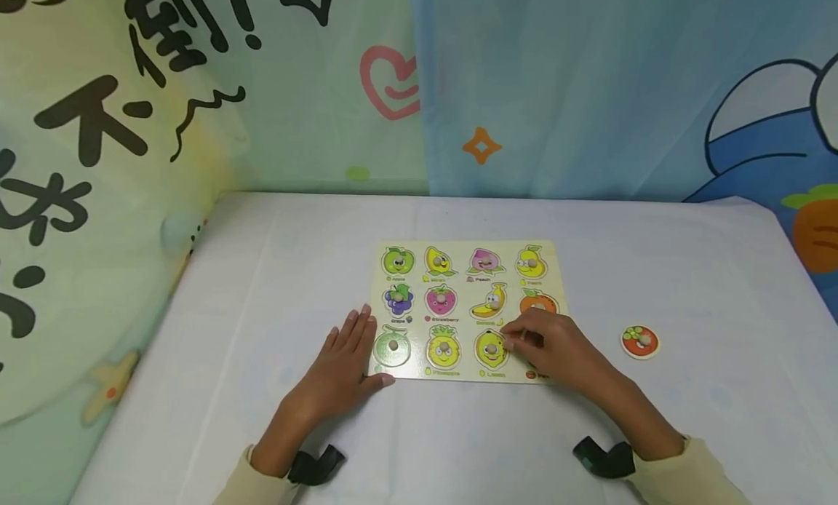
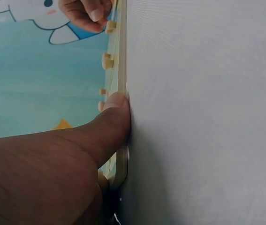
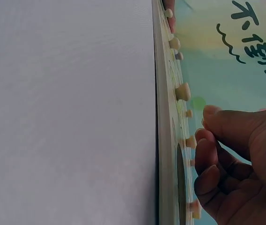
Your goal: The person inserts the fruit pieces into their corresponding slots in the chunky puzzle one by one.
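A pale yellow wooden peg puzzle board [image 1: 458,375] with several fruit pieces lies on the white table. My left hand [image 1: 340,370] rests flat at its left edge beside the melon piece [image 1: 393,347], thumb at the front edge. In the left wrist view the thumb [image 2: 109,122] presses the board's side. Over the right part of the board is my right hand [image 1: 556,345], fingertips beside the lemon piece [image 1: 491,349]. Its fingers are loosely curled with nothing between them in the right wrist view. The hand hides most of the bottom-right spot and part of the orange piece [image 1: 538,301].
A round tomato piece [image 1: 640,342] with a peg lies on the table [image 1: 713,287], right of the board. Printed curtains [image 1: 556,90] hang behind and to the left. Wooden pegs [image 3: 182,92] stick up from the board.
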`<action>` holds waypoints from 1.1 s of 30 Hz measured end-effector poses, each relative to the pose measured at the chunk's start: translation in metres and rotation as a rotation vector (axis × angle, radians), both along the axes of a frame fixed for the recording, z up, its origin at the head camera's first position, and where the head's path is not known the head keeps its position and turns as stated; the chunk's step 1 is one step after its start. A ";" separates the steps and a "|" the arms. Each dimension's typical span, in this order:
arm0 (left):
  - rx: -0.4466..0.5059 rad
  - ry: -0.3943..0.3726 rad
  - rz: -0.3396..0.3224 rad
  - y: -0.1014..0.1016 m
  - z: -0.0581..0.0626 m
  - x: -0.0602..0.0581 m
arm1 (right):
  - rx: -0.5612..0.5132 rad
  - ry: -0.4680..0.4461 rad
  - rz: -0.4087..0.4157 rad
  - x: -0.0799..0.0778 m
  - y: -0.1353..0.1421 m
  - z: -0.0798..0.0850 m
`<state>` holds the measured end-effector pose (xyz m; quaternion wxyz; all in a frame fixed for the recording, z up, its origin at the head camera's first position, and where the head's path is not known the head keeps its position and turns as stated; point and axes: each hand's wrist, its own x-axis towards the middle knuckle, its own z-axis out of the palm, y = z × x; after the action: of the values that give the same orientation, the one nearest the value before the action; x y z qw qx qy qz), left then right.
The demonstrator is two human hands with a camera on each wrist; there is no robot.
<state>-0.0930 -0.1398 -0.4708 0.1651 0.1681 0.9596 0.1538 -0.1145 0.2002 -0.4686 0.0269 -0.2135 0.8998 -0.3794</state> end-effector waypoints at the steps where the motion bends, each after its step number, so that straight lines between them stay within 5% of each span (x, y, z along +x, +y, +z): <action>1: -0.002 0.001 0.001 0.000 0.000 0.000 | 0.000 -0.003 -0.001 0.000 0.001 0.000; 9: 0.016 -0.002 -0.003 0.000 0.000 0.000 | 0.024 0.038 -0.065 0.003 0.018 0.002; 18: 0.009 -0.018 0.010 0.000 0.000 -0.001 | 0.122 0.148 -0.222 0.009 0.073 0.013; 25: -0.002 -0.023 0.011 0.002 0.003 -0.001 | 0.272 0.014 -0.383 0.015 0.129 0.020; 33: 0.002 -0.033 0.012 0.001 0.003 -0.002 | 0.317 -0.059 -0.367 0.020 0.147 0.006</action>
<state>-0.0945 -0.1386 -0.4682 0.1800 0.1600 0.9576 0.1582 -0.0942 0.3469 -0.4630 0.0171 -0.0284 0.9707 -0.2381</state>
